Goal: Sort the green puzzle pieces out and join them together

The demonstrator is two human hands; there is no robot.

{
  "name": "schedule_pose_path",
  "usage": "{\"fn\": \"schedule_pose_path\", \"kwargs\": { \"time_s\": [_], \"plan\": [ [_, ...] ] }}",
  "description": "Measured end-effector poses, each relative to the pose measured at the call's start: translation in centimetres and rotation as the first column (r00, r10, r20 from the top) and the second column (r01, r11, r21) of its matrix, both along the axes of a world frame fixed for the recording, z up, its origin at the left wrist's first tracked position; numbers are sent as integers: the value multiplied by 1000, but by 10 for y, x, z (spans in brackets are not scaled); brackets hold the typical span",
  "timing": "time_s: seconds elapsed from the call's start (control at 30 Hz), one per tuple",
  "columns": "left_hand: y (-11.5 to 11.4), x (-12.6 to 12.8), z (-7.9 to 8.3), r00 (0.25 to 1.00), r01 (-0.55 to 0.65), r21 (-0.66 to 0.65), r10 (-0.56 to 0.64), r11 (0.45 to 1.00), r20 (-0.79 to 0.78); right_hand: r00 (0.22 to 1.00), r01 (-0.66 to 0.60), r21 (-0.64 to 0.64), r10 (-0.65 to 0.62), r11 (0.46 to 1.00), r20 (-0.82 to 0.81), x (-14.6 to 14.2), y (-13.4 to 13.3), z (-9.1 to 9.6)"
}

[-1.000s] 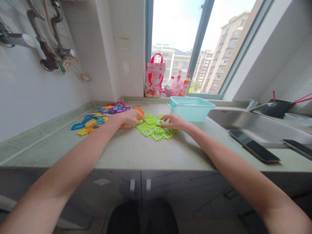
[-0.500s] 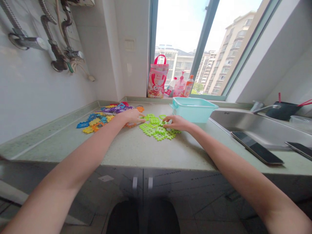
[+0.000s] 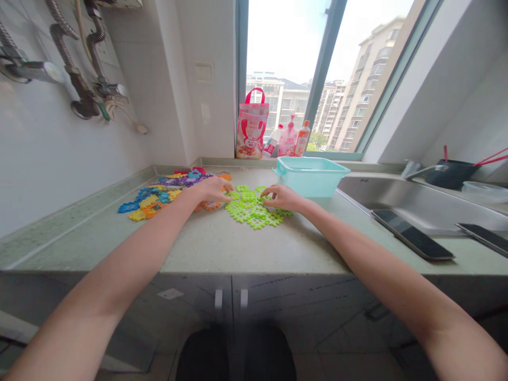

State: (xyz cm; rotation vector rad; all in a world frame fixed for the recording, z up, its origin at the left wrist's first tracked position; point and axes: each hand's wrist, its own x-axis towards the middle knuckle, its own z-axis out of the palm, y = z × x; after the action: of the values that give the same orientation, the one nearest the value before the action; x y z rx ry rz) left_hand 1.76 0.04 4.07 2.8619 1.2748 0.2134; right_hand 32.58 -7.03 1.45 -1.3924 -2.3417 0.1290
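A flat pile of bright green square lattice pieces [image 3: 254, 211] lies on the pale green counter [image 3: 222, 243]. My left hand [image 3: 212, 189] rests at the pile's left edge, fingertips touching the green pieces, with orange pieces [image 3: 208, 204] under it. My right hand [image 3: 283, 198] lies on the pile's right side, fingers spread over the green pieces. Neither hand has lifted a piece. To the left spreads a mixed heap of blue, yellow, purple and red pieces [image 3: 162, 191].
A turquoise plastic tub [image 3: 311, 177] stands just behind my right hand. A steel sink [image 3: 400, 201] lies to the right, with two phones [image 3: 413, 242] on its edge. A pink bag [image 3: 251, 127] and bottles [image 3: 291, 140] stand on the window sill. Pipes hang on the left wall.
Both hands stay on the green pile with only small finger shifts. The view has swayed slightly as my head moved.
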Motion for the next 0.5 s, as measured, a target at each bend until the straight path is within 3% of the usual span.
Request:
{"fn": "schedule_pose_path", "kwargs": {
  "time_s": [0.13,0.3,0.5],
  "plan": [
    [4,-3,-1,991,-39,62,30,997,133,999,-31,-18,30,999,-25,4,2,-2],
    [-1,11,-5,934,19,149,-71,989,351,998,4,-64,-7,998,-55,5,6,-5],
    [-6,38,-20,960,130,102,-150,986,236,997,-16,-47,13,999,-74,1,5,-5]
  ]
}}
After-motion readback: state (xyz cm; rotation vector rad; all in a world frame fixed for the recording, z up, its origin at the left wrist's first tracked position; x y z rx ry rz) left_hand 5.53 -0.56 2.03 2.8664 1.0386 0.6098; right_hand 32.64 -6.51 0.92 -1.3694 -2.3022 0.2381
